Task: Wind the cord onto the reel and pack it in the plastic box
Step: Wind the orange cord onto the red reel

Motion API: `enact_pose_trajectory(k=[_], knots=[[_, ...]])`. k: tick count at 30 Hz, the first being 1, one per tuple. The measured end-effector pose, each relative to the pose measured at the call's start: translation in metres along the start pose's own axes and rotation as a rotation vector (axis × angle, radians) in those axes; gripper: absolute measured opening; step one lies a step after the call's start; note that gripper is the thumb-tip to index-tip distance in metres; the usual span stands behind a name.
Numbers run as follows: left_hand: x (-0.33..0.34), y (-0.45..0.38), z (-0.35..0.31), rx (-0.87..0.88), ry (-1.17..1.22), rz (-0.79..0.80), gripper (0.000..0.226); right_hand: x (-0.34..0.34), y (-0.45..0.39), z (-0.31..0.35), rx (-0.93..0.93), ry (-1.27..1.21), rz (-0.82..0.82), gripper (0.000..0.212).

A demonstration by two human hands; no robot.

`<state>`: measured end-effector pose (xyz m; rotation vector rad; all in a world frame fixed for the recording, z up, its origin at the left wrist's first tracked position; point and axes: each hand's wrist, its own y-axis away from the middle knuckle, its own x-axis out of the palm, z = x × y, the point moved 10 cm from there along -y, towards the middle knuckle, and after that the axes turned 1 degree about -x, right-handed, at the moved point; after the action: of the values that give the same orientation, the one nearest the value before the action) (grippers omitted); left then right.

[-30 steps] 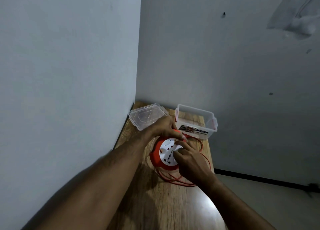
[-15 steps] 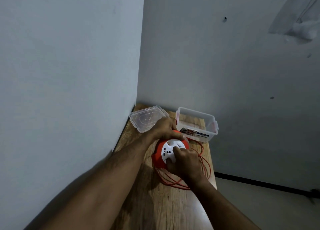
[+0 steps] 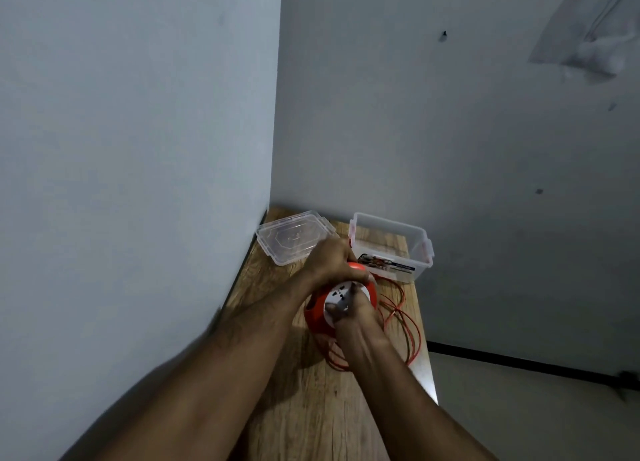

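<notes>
reel: orange, white socket face up, on the wooden table; landmark for everything below.
left hand: on the reel's far top edge, my fingers curled over the orange rim, gripping it.
right hand: on the reel's near right side, fingers bent onto the white face, holding it.
cord: orange, loose loops on the table right of and in front of the reel, unwound.
plastic box: clear, open, just behind-right of the reel.
lid: clear, flat on the table, behind-left of the reel, beside the box.
</notes>
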<state>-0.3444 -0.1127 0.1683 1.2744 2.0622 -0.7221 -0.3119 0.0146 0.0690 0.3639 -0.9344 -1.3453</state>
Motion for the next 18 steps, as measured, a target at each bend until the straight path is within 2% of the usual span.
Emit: enact_pose_trajectory(k=[2, 3, 4, 5, 6, 8, 10, 11, 13, 18], knots=[[-0.006, -0.001, 0.003, 0.003, -0.011, 0.010, 0.053, -0.001, 0.001, 0.001, 0.056, 0.029, -0.047, 0.064], [-0.009, -0.001, 0.005, -0.005, -0.002, 0.008, 0.050, -0.004, 0.004, 0.003, 0.037, 0.077, -0.063, 0.055], [-0.013, -0.002, 0.008, -0.022, 0.016, -0.003, 0.048, -0.004, 0.010, 0.012, -0.036, 0.143, -0.052, 0.041], [-0.017, -0.001, 0.011, -0.039, 0.032, -0.013, 0.048, -0.008, 0.016, 0.027, -0.200, 0.264, -0.028, 0.028], [-0.020, -0.001, 0.012, -0.048, 0.038, -0.017, 0.047, -0.006, 0.026, 0.050, -0.486, 0.453, -0.002, 0.020], [-0.025, 0.000, 0.015, -0.068, 0.044, 0.007, 0.038, 0.012, 0.076, 0.080, -1.207, 0.879, 0.116, 0.026], [-0.028, 0.001, 0.018, -0.098, 0.072, 0.041, 0.031, 0.026, 0.101, 0.066, -1.684, 1.266, 0.312, 0.021], [-0.029, 0.002, 0.020, -0.113, 0.079, 0.058, 0.034, 0.030, 0.107, 0.055, -1.832, 1.430, 0.427, 0.019], [-0.028, 0.000, 0.022, -0.136, 0.076, 0.094, 0.041, 0.029, 0.104, 0.040, -1.959, 1.690, 0.561, 0.023], [-0.024, 0.000, 0.015, -0.120, 0.064, 0.176, 0.041, 0.031, 0.096, 0.043, -1.938, 1.830, 0.663, 0.018]])
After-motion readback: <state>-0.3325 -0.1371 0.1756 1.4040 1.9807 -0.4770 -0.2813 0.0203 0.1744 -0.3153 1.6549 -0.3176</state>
